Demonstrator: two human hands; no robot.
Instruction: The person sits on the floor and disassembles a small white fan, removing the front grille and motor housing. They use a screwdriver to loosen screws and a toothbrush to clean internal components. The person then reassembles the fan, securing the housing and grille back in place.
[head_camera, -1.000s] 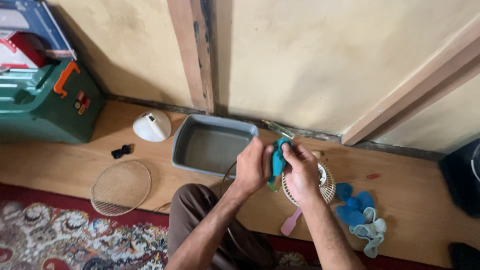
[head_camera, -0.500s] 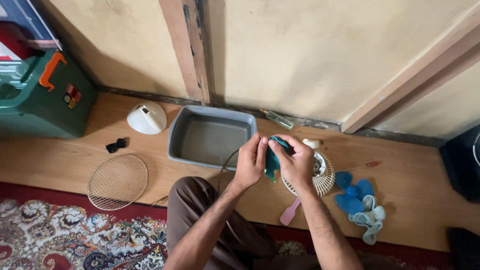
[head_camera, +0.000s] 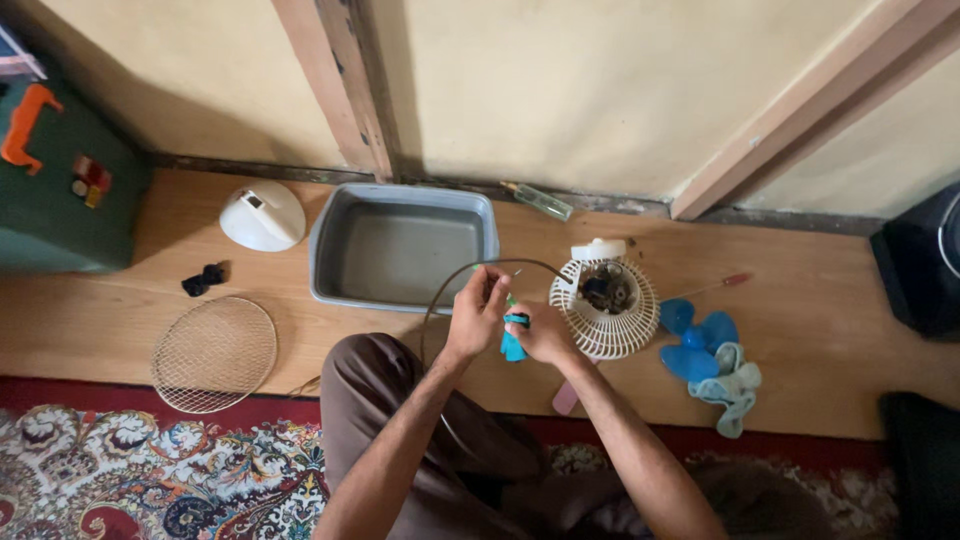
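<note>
L hand (head_camera: 478, 312) pinched 1 cord (head_camera: 455, 280); R hand (head_camera: 543, 333) gripped 1 blue tool (head_camera: 513, 343). Nearby: 1 grey tray (head_camera: 402, 293), 2 fan grilles (head_camera: 605, 305).

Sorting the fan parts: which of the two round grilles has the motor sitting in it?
The white plastic grille right of the hands, with the dark motor inside. The wire grille lies flat and bare at the left.

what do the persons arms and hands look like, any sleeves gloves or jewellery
Both forearms are bare as far up as the frame shows, with no sleeves in view. The left hand and the right hand are bare too: no gloves, and no watch or bracelet shows at either wrist. Rings cannot be ruled out, since the fingers are too small to tell. Brown trousers cover the raised knee beneath the arms.
</note>
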